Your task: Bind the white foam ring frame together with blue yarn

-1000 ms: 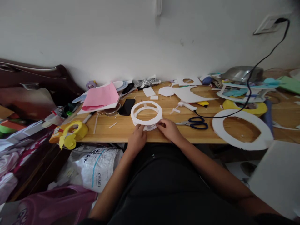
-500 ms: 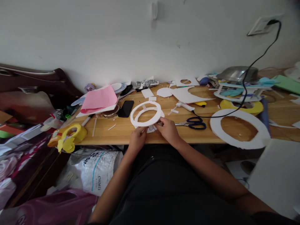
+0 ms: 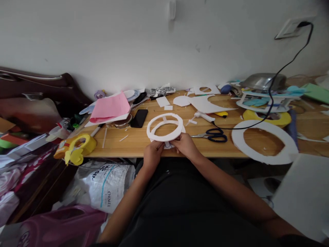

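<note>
A white two-ring frame (image 3: 164,138), one ring above the other with short struts between, is at the table's front edge in the head view. It looks like foam board or thick card. My left hand (image 3: 152,155) pinches its near side from the left, fingers closed under the upper ring. From the right, my right hand (image 3: 187,145) grips the same near side, fingertips close to the left ones. The fingertips and lower front of the frame are partly hidden. Scissors (image 3: 217,135) with dark blue handles lie right of my right hand.
A white glue gun (image 3: 205,116) trails a black cord (image 3: 270,92) to the wall socket. Right of the scissors lies a large white ring (image 3: 239,142). Left are a phone (image 3: 139,118), pink sheet (image 3: 110,109) and yellow tape roll (image 3: 89,144). A metal bowl (image 3: 264,81) stands back right.
The ring frame has dropped slightly toward the table, with both hands still holding it. The whole view has shifted a little. Other items on the table look unmoved.
</note>
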Demonstrator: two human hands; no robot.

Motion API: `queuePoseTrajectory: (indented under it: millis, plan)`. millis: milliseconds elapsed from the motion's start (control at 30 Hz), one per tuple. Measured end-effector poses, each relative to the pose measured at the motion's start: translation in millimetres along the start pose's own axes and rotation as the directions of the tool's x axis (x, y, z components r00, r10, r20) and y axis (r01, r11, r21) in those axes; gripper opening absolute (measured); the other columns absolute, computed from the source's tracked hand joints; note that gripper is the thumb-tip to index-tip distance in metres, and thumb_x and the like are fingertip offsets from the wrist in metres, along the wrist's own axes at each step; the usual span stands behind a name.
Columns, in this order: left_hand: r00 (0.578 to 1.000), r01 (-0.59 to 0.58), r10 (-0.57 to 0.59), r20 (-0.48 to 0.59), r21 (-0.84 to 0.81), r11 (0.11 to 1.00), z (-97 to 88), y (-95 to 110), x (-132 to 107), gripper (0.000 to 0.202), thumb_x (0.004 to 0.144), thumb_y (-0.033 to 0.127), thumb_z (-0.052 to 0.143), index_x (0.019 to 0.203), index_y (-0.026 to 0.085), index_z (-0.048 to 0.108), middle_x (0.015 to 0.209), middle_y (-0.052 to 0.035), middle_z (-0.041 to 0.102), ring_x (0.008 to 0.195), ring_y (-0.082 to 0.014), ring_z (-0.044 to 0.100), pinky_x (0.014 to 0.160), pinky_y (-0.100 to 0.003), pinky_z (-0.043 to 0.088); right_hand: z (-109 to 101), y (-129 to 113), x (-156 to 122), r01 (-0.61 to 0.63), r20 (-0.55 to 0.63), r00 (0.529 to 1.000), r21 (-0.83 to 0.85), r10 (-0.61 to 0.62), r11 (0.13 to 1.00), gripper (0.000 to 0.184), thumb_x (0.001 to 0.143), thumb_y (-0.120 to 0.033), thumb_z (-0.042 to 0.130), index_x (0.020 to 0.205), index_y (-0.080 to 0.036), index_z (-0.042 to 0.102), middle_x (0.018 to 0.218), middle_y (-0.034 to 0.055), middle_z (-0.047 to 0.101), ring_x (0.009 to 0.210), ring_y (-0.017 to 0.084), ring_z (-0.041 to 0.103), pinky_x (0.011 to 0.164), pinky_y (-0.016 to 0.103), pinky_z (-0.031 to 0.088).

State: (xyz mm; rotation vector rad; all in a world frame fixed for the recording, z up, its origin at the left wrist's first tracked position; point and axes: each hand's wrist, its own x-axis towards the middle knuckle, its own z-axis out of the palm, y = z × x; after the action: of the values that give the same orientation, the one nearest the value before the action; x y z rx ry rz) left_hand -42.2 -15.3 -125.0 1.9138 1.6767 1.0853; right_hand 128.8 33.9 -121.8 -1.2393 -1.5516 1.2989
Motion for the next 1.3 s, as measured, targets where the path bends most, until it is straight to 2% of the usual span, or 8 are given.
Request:
queuePoseTrajectory:
  millis: [100,300,600,767,833,1000,1167,1300]
  plan:
    - [1.000,-0.003,0.003,-0.006,0.005,1.000,1.4,-2.2,-0.1,0.019,0.092,0.020,0.060,0.093,0.021,0.078,0.091,-0.0041,0.076,0.083,-0.0201,0.068,0.077,-0.028,0.050,0.3,3.5,0.5,-0.008,-0.006,1.000,0.005,0.008,1.000,0.017,0.084,-0.034,0.073,0.077,-0.019,0.071,0.057,0.0021,0.068,0.035,0.012,0.051,0.033,0.026,0.038]
    - [0.999,0.012,-0.010,-0.036,0.042,0.999,2.3,0.6,-2.8,0.020,0.091,0.018,0.062,0.102,0.022,0.078,0.098,-0.0040,0.078,0.083,-0.0191,0.068,0.078,-0.027,0.050,0.7,8.6,0.5,-0.029,0.021,0.999,-0.012,0.030,1.000,0.026,0.094,-0.036,0.068,0.081,-0.014,0.066,0.059,-0.0063,0.061,0.039,0.005,0.047,0.039,0.018,0.040]
    - [0.999,-0.006,0.011,-0.040,0.128,0.992,1.4,4.5,-4.1,0.017,0.091,0.018,0.064,0.097,0.022,0.079,0.096,-0.0043,0.075,0.084,-0.0186,0.067,0.073,-0.026,0.047,0.3,2.6,-3.3,-0.068,0.035,0.997,-0.008,0.068,0.998,0.024,0.097,-0.033,0.065,0.082,-0.013,0.065,0.064,-0.0060,0.062,0.043,0.005,0.051,0.042,0.018,0.044]
    - [1.000,-0.014,0.017,-0.016,0.135,0.991,1.3,-2.1,-4.4,0.016,0.091,0.018,0.064,0.096,0.020,0.079,0.089,-0.0045,0.072,0.081,-0.0191,0.066,0.073,-0.026,0.047,-5.0,-2.3,-7.6,-0.112,0.083,0.990,-0.013,0.113,0.994,0.028,0.097,-0.035,0.065,0.078,-0.014,0.064,0.055,-0.0078,0.057,0.041,0.006,0.050,0.044,0.019,0.044]
    - [1.000,-0.021,0.021,-0.002,0.129,0.991,1.8,-5.0,-4.4,0.017,0.091,0.018,0.064,0.099,0.021,0.078,0.092,-0.0045,0.073,0.081,-0.0189,0.066,0.074,-0.027,0.048,-8.3,-4.7,-9.7,-0.126,0.124,0.984,0.003,0.125,0.992,0.026,0.094,-0.033,0.067,0.076,-0.014,0.065,0.053,-0.0061,0.060,0.043,0.007,0.053,0.044,0.019,0.043]
    - [0.999,-0.032,0.033,-0.003,0.116,0.993,3.6,-8.5,-3.9,0.018,0.091,0.018,0.064,0.103,0.021,0.077,0.101,-0.0058,0.073,0.092,-0.0213,0.068,0.080,-0.028,0.050,-13.4,-7.3,-13.2,-0.152,0.197,0.970,0.044,0.141,0.987,0.017,0.090,-0.029,0.069,0.081,-0.014,0.069,0.065,0.0027,0.071,0.052,0.010,0.061,0.046,0.018,0.046]
    - [0.999,-0.027,0.031,-0.034,0.107,0.994,5.2,-6.2,-3.9,0.013,0.089,0.018,0.063,0.094,0.020,0.075,0.091,-0.0055,0.071,0.081,-0.0198,0.065,0.073,-0.028,0.048,-11.7,-1.8,-13.3,-0.124,0.188,0.975,0.028,0.116,0.992,0.022,0.087,-0.035,0.071,0.081,-0.014,0.069,0.061,0.0024,0.068,0.050,0.010,0.059,0.046,0.019,0.046]
    - [0.997,-0.035,0.039,-0.074,0.049,0.998,5.9,-4.1,-3.7,0.009,0.087,0.016,0.062,0.090,0.018,0.070,0.091,-0.0045,0.067,0.072,-0.0153,0.060,0.067,-0.026,0.046,-11.4,3.6,-12.7,-0.045,0.157,0.986,-0.027,0.048,0.999,0.024,0.086,-0.036,0.070,0.094,-0.014,0.072,0.061,0.0016,0.068,0.052,0.013,0.061,0.050,0.022,0.048]
